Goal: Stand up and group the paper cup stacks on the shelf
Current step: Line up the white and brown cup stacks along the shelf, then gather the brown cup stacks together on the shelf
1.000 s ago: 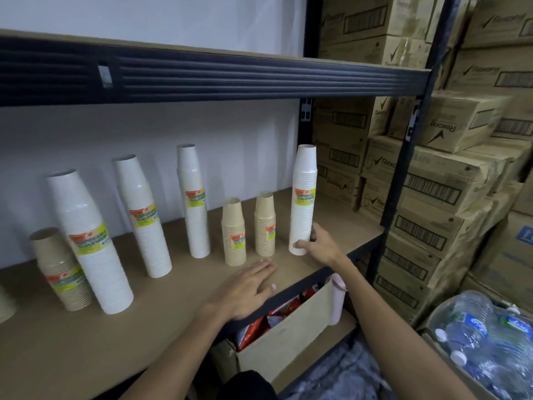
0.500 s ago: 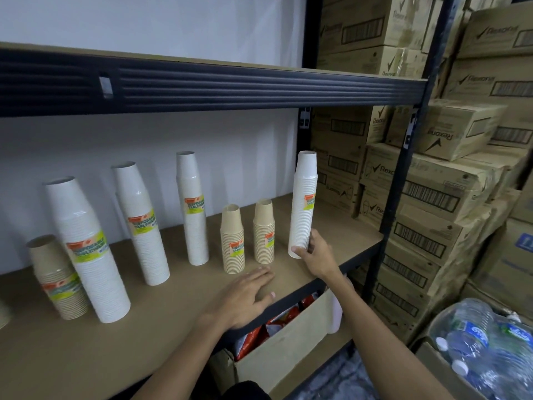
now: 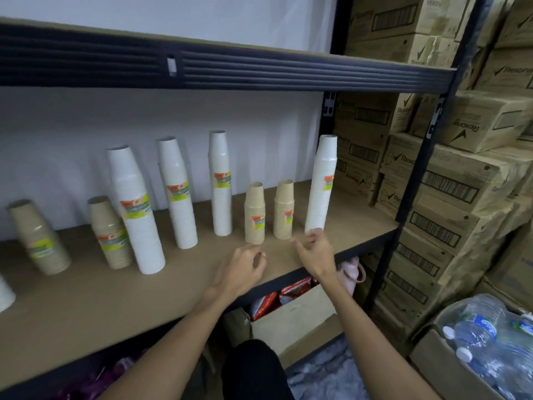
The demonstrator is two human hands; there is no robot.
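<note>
Several paper cup stacks stand upright on the wooden shelf. The tall white ones are a rightmost stack, a middle stack, another and a wide one. Short brown stacks stand between them: two near the right, two more at the left. My right hand hovers just below the rightmost white stack, fingers apart, holding nothing. My left hand hangs over the shelf front with loosely curled fingers, in front of the brown stack.
A dark metal shelf beam runs overhead. Cardboard boxes are piled to the right behind the black upright. A box of water bottles sits at lower right, an open carton under the shelf. Part of a white cup shows at far left.
My right hand has let go of the rightmost white stack and drawn back slightly. My left hand has lifted off the shelf and curled. The view has shifted left.
</note>
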